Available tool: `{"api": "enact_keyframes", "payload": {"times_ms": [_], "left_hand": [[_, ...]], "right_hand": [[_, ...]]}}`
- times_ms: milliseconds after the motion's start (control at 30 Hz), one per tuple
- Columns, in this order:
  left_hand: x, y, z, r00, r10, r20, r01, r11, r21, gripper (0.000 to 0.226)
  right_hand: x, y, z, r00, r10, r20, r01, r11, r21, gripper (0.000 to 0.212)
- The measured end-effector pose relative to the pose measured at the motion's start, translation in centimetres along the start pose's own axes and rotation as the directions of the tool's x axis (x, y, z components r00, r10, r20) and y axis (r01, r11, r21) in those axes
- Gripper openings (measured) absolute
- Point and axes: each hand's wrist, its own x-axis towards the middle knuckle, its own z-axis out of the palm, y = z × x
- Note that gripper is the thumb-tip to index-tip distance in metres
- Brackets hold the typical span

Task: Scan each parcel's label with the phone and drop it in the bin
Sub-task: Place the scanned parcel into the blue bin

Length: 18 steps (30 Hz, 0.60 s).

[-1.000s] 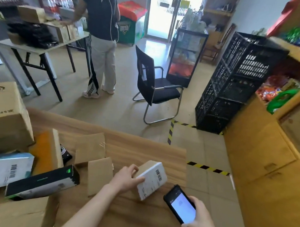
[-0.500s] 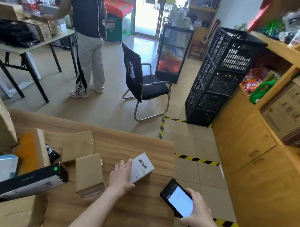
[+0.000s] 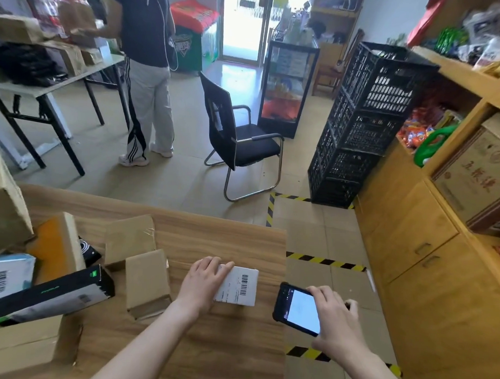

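Now the white parcel (image 3: pixel 241 287) lies flat near the worktop's (image 3: pixel 213 239) right edge with its barcode label up, no longer tilted as a second ago. The left hand (image 3: pixel 203 284) rests on its left end, fingers (image 3: pixel 222 267) laid flat rather than curled round it. The right hand (image 3: pixel 335 320), fingers clamped on the phone (image 3: pixel 300 308), has drawn in just beside it; the scan looks imminent, the drop not yet done.

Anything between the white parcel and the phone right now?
Nothing: only a bare strip of wooden table separates white parcel and phone in the head view.
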Motion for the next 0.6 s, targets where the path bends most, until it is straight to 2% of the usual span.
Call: {"api": "enact_keyframes", "payload": {"times_ms": [333,433,600], "left_hand": [[-0.4,0.4,0.1,1.000,-0.009,0.004,0.009,1.000,0.021,0.092],[-0.7,0.3,0.3,1.000,-0.009,0.003,0.009,1.000,0.005,0.094],[-2.3,0.3,0.8,0.998,-0.060,-0.025,0.055,0.987,-0.150,0.102]], "right_hand": [[-0.8,0.7,0.4,1.000,0.007,0.002,-0.007,1.000,0.024,0.095],[-0.9,0.7,0.8,1.000,0.007,-0.004,-0.007,0.996,0.092,0.097],[-0.5,-0.1,1.9,0.999,0.038,0.001,-0.036,0.957,0.289,0.098]]}}
